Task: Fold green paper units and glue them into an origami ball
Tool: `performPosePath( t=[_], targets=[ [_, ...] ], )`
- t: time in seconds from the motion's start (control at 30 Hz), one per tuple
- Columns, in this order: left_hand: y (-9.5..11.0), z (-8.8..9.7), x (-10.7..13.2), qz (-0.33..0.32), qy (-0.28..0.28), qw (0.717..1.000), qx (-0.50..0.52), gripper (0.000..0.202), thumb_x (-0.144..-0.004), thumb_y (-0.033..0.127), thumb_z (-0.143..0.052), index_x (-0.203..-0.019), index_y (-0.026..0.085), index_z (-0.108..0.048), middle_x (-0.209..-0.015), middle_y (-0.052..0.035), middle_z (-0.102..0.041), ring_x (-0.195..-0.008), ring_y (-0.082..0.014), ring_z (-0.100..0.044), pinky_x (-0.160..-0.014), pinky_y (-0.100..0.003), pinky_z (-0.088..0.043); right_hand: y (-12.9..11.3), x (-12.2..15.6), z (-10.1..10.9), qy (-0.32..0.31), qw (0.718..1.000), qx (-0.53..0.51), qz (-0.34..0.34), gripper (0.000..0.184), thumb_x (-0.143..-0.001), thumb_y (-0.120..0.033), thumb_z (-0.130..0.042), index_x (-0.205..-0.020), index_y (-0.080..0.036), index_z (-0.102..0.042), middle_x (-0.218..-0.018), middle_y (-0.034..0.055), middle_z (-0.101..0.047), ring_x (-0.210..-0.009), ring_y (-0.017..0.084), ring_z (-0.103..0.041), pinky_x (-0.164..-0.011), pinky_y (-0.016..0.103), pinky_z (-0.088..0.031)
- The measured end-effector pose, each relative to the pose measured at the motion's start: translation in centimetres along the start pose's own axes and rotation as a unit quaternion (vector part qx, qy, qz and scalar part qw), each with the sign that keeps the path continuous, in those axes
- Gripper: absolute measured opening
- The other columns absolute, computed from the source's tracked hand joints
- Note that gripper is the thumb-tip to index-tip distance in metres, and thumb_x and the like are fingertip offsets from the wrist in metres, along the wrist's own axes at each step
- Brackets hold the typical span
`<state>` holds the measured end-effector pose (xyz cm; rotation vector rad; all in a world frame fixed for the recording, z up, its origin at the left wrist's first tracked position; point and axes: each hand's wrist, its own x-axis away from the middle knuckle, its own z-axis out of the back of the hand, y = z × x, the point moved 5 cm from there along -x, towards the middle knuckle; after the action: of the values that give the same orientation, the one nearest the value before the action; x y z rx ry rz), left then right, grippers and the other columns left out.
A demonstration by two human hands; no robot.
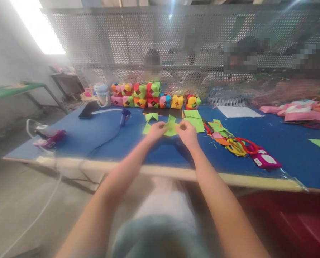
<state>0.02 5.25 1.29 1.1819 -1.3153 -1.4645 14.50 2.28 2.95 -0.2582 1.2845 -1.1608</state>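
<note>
Both my hands reach out over a blue table (100, 138). My left hand (156, 130) and my right hand (187, 132) pinch a piece of green paper (171, 128) between them, each with fingers closed on one side of it. More folded green paper pieces (151, 116) lie just beyond, and flat green sheets (194, 119) lie to the right of my hands.
A row of colourful folded paper cubes (146, 95) stands at the table's back. Scissors with red and yellow handles (240, 146), paper scraps and a pink object (266, 159) lie at the right. A black phone (87, 109) and a cable lie left. People sit behind a perforated metal screen (176, 46).
</note>
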Motion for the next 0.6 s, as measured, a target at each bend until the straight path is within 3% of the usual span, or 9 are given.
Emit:
performPosePath(
  t=[0.23, 0.4, 0.6],
  targets=[
    [-0.5, 0.2, -0.3, -0.001, 0.008, 1.0, -0.001, 0.013, -0.069, 0.024, -0.063, -0.074, 0.013, -0.059, -0.065, 0.0014, -0.058, -0.06, -0.0107, -0.055, -0.059, -0.027, -0.051, -1.3, 0.4, -0.5, -0.019, 0.997, 0.016, 0.079, 0.013, -0.073, -0.021, -0.053, -0.066, -0.023, -0.042, -0.07, 0.0, -0.048, -0.066, 0.015, -0.048, -0.066, 0.029, -0.041],
    [-0.7, 0.4, -0.6, -0.005, 0.011, 1.0, 0.002, 0.018, -0.068, 0.028, -0.066, -0.075, 0.012, -0.061, -0.066, 0.0001, -0.06, -0.061, -0.0107, -0.056, -0.062, -0.026, -0.049, -1.1, 0.4, -0.6, -0.021, 0.995, 0.015, 0.099, 0.013, -0.072, -0.016, -0.051, -0.066, -0.023, -0.04, -0.07, 0.0002, -0.045, -0.066, 0.016, -0.045, -0.064, 0.029, -0.039],
    [-0.8, 0.9, -0.9, -0.012, 0.029, 0.999, 0.003, 0.015, -0.061, 0.017, -0.068, -0.075, 0.013, -0.062, -0.068, 0.0013, -0.062, -0.064, -0.0106, -0.056, -0.068, -0.025, -0.049, -1.4, 0.4, -0.7, -0.025, 0.994, -0.01, 0.106, 0.012, -0.073, -0.019, -0.051, -0.067, -0.023, -0.041, -0.07, 0.0, -0.045, -0.066, 0.015, -0.045, -0.065, 0.029, -0.04]
  ],
)
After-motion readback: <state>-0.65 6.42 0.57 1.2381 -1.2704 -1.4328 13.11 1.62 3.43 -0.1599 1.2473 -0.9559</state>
